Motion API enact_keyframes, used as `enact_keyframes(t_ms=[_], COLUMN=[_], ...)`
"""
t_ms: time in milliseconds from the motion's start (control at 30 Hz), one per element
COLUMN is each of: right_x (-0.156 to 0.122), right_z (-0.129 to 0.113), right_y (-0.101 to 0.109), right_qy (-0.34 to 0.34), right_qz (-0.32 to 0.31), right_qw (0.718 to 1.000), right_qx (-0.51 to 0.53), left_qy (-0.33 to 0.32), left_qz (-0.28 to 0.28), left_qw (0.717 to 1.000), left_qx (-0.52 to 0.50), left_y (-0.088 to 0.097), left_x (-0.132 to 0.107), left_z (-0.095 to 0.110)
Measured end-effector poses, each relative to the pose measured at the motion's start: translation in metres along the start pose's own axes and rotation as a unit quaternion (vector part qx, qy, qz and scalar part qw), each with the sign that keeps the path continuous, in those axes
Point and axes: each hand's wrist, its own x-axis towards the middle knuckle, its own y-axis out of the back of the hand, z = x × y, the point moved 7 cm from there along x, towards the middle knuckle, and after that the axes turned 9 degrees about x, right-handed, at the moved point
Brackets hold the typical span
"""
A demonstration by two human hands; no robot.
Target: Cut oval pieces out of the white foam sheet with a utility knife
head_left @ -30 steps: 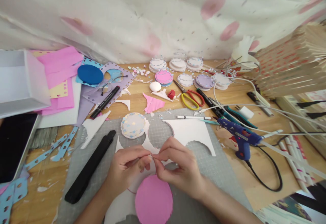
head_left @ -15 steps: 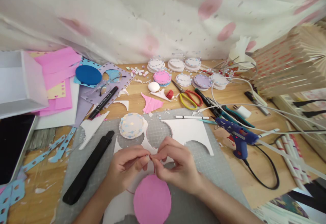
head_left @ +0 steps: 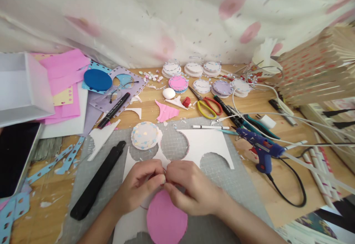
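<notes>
The left hand (head_left: 146, 185) and the right hand (head_left: 191, 188) meet over the mat (head_left: 222, 214), just above the pink disc (head_left: 166, 218), which lies flat near the front edge of the view. In each grip, thumb and forefinger press together, seemingly pinching a thin reddish strand (head_left: 143, 207), part of which curves out at the disc's left side; the exact hold is hidden behind the fingers.

For fine work like this, small moves serve best: pinch close to the tips, steady the strand with one hand and let the other do the fiddling, and keep the pull light — a sharp tug would likely shift the disc, which neither palm weighs down. Lifting the knuckles a little would give a clearer look at the join. The glue gun (head_left: 262, 148), with its small red light, rests to the right, well apart from the forearm, and that gap seems worth keeping.

As for containers, a white open box (head_left: 41, 88) stands at the left of the table (head_left: 41, 218), its pale inner walls showing. At the far right, a paper cup (head_left: 273, 66) with red print holds something white and crumpled, perhaps tissue — a grey cable loops across its front
</notes>
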Motion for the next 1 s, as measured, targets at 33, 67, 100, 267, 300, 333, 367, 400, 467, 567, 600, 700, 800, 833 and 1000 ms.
enact_keyframes(t_ms=[33,67,100,267,300,333,367,400,467,567,600,700,800,833,1000], right_x=[0.000,0.000,0.000,0.000,-0.001,-0.001,-0.001,-0.001,-0.001,-0.001,-0.001,-0.001,-0.001,-0.002,-0.002], right_z=[0.000,0.000,0.000,0.001,0.001,0.001,0.001,0.002,0.003,0.004,0.004,0.006,0.007,0.008,0.010], right_y=[-0.001,-0.002,-0.002,-0.003,-0.004,-0.004,-0.005,-0.005,-0.006,-0.007,-0.007,-0.009,-0.008,-0.008,-0.009], right_qy=[0.000,-0.002,-0.007,-0.027,-0.028,-0.028,-0.029,-0.030,-0.035,-0.044,-0.047,-0.053,-0.055,-0.054,-0.036], right_qz=[-0.007,-0.012,-0.015,-0.029,-0.033,-0.038,-0.043,-0.049,-0.056,-0.058,-0.056,-0.041,-0.014,-0.006,0.012], right_qw=[1.000,1.000,1.000,0.999,0.999,0.998,0.998,0.997,0.995,0.994,0.994,0.995,0.996,0.996,0.997], right_qx=[-0.001,0.000,0.002,0.027,0.032,0.038,0.046,0.054,0.069,0.078,0.079,0.079,0.072,0.070,0.062], left_qy=[-0.002,-0.004,-0.006,-0.015,-0.017,-0.018,-0.019,-0.019,-0.021,-0.028,-0.031,-0.036,-0.045,-0.048,-0.045], left_qz=[-0.003,-0.006,-0.009,-0.017,-0.017,-0.017,-0.018,-0.018,-0.018,-0.015,-0.015,-0.010,-0.004,-0.003,0.001], left_qw=[1.000,1.000,1.000,0.999,0.999,0.999,0.999,0.999,0.999,0.999,0.999,0.999,0.998,0.998,0.998], left_qx=[0.008,0.016,0.024,0.035,0.032,0.029,0.027,0.025,0.023,0.020,0.019,0.023,0.036,0.039,0.049], left_y=[-0.001,-0.001,-0.002,-0.002,-0.002,-0.002,-0.002,-0.002,-0.002,-0.001,-0.001,-0.001,-0.001,-0.001,0.000], left_x=[0.000,0.001,0.001,0.001,0.001,0.002,0.002,0.002,0.002,0.002,0.002,0.001,0.000,0.000,-0.001], left_z=[0.001,0.003,0.004,0.004,0.004,0.004,0.004,0.004,0.004,0.005,0.006,0.007,0.007,0.007,0.006])
